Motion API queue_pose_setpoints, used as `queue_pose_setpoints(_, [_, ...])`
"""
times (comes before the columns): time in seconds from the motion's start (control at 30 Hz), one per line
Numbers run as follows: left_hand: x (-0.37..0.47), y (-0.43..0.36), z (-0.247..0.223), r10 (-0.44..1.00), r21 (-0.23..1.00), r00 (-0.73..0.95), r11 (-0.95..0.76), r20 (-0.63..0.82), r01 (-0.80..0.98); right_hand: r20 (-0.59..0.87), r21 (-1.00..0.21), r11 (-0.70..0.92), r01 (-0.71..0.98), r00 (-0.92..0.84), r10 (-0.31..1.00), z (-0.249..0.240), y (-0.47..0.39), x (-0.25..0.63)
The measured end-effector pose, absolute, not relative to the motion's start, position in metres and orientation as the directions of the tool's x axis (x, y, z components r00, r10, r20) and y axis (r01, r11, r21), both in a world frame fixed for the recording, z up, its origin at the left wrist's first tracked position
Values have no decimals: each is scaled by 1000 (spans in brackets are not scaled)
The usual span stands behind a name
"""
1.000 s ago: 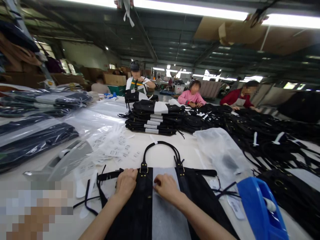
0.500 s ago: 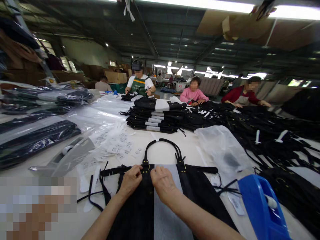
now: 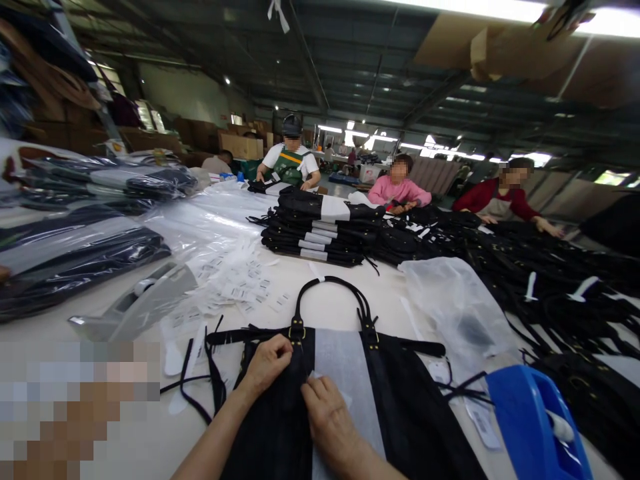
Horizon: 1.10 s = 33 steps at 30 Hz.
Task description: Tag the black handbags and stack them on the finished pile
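Observation:
A black handbag (image 3: 410,400) lies flat in front of me, its looped handle (image 3: 327,280) pointing away and a light grey strip (image 3: 345,360) running down its middle. My left hand (image 3: 267,367) is closed in a pinch on the bag just below the left handle buckle (image 3: 297,332); what its fingertips grip is hidden. Lower and to the right, my right hand (image 3: 327,413) is closed over the strip's left edge. A small whitish piece (image 3: 314,376), too blurred to name exactly, shows at its fingertips. Black straps (image 3: 215,380) trail off the bag's left side.
Paper labels (image 3: 245,280) lie scattered beyond my left hand. A grey tape dispenser (image 3: 135,300) stands left, a blue one (image 3: 537,420) right. Stacked black bags (image 3: 320,230), a plastic bag (image 3: 450,307) and wrapped bags (image 3: 80,260) surround the work. Several people sit or stand across the table.
My right hand has moved down the bag, away from the handle, and a whitish piece now shows at its fingertips. My left hand stays near the buckle. The view has shifted slightly left.

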<state>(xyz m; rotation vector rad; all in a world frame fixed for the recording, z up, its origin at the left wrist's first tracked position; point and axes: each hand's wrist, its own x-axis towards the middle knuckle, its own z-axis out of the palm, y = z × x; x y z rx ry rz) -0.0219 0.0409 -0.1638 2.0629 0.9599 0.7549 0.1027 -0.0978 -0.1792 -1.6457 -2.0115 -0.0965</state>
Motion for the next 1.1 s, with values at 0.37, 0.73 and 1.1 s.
queue_pose_setpoints(0.37, [-20, 37, -159, 830, 771, 491, -489, 266, 409, 163, -108, 188, 976, -169, 972, -154, -86, 112])
queue_pose_setpoints(0.73, [-19, 38, -165, 810, 768, 517, -509, 276, 388, -247, -158, 83, 984, -121, 961, -116, -51, 118])
queue_pose_setpoints(1.1, [-21, 28, -161, 796, 933, 585, -315, 158, 176, -67, -748, -92, 657, 64, 996, -141, -35, 137])
